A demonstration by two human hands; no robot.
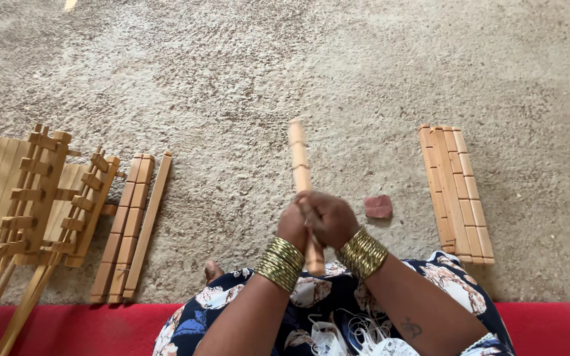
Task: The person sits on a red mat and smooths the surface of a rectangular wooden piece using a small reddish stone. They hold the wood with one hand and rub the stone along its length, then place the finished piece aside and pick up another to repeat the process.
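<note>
A notched light wooden stick [299,165] points away from me over the sandy ground. My left hand [292,226] and my right hand [330,218] are both closed around its near part, side by side, with its near end sticking out below them above my lap. Stacks of gold bangles cover both wrists. A small reddish stone [378,206] lies on the ground just right of my right hand.
A bundle of notched wooden slats [455,192] lies to the right. More slats [130,224] lie to the left, beside assembled wooden folding frames [31,201]. A red mat [67,327] runs along the near edge under my patterned skirt [324,316].
</note>
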